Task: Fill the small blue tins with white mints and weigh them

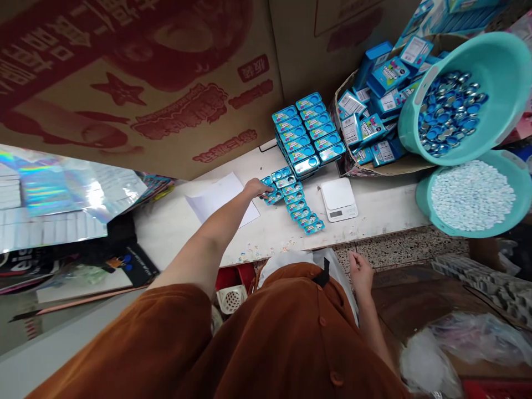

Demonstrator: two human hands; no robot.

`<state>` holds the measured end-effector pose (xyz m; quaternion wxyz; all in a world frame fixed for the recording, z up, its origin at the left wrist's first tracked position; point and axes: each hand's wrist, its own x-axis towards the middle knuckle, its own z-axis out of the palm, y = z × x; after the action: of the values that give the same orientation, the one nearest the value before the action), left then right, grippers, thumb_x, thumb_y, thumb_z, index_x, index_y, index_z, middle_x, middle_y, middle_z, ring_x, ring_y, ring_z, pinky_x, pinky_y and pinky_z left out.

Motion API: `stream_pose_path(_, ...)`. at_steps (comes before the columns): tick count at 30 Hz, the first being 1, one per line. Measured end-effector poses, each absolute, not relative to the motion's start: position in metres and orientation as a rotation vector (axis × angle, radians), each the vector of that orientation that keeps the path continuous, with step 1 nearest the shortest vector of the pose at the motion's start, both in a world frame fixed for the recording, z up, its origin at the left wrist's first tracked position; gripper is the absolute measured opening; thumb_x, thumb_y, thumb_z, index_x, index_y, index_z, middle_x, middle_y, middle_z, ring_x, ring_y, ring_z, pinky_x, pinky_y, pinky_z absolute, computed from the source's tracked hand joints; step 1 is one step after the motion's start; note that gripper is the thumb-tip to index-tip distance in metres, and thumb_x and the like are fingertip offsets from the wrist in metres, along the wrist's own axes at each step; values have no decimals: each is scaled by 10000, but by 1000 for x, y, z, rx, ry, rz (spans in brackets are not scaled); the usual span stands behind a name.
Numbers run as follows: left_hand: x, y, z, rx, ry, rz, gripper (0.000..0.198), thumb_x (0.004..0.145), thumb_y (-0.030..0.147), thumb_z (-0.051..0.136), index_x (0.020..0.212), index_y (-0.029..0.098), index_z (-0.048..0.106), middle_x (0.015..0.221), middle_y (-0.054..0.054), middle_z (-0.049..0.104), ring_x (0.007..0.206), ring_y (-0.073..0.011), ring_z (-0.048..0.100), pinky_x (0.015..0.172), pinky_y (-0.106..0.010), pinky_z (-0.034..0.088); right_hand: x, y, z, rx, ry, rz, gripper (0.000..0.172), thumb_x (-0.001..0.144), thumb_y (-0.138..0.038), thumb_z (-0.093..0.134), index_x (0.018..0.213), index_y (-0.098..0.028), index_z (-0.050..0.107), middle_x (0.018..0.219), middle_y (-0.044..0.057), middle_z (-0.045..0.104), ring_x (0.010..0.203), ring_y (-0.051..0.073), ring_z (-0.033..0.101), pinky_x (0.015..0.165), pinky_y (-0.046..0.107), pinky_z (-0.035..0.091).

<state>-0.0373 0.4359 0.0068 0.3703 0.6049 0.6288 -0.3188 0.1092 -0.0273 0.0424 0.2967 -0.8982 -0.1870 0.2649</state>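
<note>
My left hand (258, 188) reaches across the white table, its fingers closed on a small blue tin (274, 198) at the left end of a group. Beside it, a row of blue tins (298, 205) with round recesses runs towards the table's front edge. Behind these, blue tins (307, 136) are piled in two neat columns. My right hand (361, 272) hangs in front of the table edge, near my body, with its fingers curled in. Whether anything is inside those fingers is hidden.
Right of the row lies a white digital scale (338, 195). A carton (349, 158) of blue boxes stands behind it. Two turquoise basins, one with metal caps (451, 113), one with white pellets (474, 195), are at right. A paper sheet (216, 197) lies left; a large cardboard box (166, 111) forms the back.
</note>
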Motion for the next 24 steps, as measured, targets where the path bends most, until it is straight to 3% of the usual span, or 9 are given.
stream_pose_path(8, -32, 434, 14, 1629, 1639, -834, 449, 539, 535, 793, 740, 156, 660, 663, -63, 699, 757, -213, 665, 649, -266, 483, 112, -27, 33, -2393, -462, 733, 404, 837, -479, 473, 939, -158, 697, 967, 119, 692, 889, 226, 621, 863, 375, 460)
stream_pose_path(13, -37, 424, 15, 1738, 1682, -740, 391, 585, 515, 763, 739, 168, 672, 725, -85, 708, 795, -225, 652, 682, -290, 481, 113, -19, 34, -2385, -521, 723, 398, 848, -463, 465, 945, -153, 695, 971, 126, 692, 888, 227, 621, 861, 371, 462)
stream_pose_path(19, -59, 405, 20, 2074, 1437, -487, 287, 789, 444, 548, 759, 200, 694, 835, -45, 714, 835, -191, 635, 706, -253, 445, 115, -21, 46, -2371, -539, 683, 379, 858, -444, 450, 946, -167, 693, 987, 116, 693, 910, 225, 623, 861, 365, 461)
stream_pose_path(24, -46, 410, 31, 2289, 1354, -368, 425, 892, 486, 374, 895, 206, 694, 851, -82, 713, 860, -228, 636, 723, -283, 435, 111, -31, 51, -2411, -555, 696, 377, 857, -437, 444, 943, -169, 694, 974, 117, 700, 919, 231, 627, 871, 375, 461)
